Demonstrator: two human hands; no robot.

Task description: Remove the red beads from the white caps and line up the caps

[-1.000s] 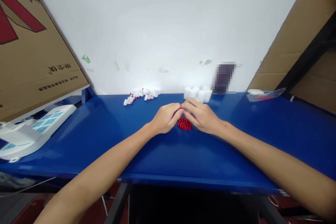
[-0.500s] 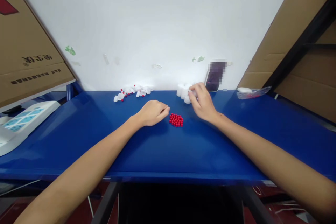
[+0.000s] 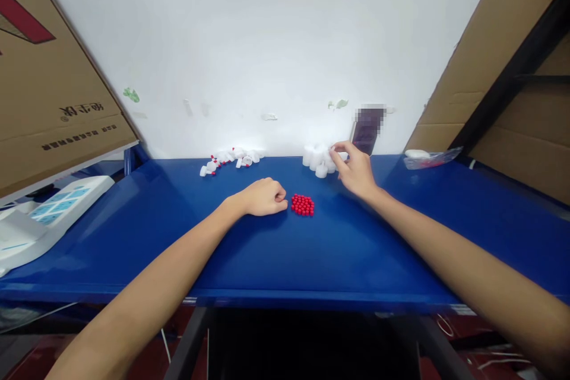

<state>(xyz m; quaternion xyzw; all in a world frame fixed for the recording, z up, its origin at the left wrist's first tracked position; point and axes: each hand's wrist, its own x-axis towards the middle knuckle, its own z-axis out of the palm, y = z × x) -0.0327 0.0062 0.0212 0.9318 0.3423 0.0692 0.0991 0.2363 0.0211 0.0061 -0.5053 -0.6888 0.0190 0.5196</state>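
My left hand (image 3: 266, 196) rests on the blue table, its fingers curled closed beside a tight cluster of small red caps (image 3: 303, 205). Whatever lies inside that hand, if anything, is hidden. Farther back and to the right, my right hand (image 3: 355, 169) has thumb and forefinger pinched at the top of a group of small white cylinders (image 3: 318, 156). Its fingertips seem to be on one of them, but the white pieces blend together there. At the back left lies a loose heap of white pieces with red bits (image 3: 231, 157).
A dark-screened phone (image 3: 367, 130) leans against the white wall. A clear plastic bag (image 3: 433, 158) lies at the back right. On the left stand a white device with blue panels (image 3: 60, 205) and a large cardboard box (image 3: 66, 83). The blue table's front edge (image 3: 329, 298) runs below my forearms.
My right hand has shifted slightly right, its thumb and forefinger now drawn into a pinch at the white cylinders. My left hand stays beside the red caps. The whole view has shifted slightly.
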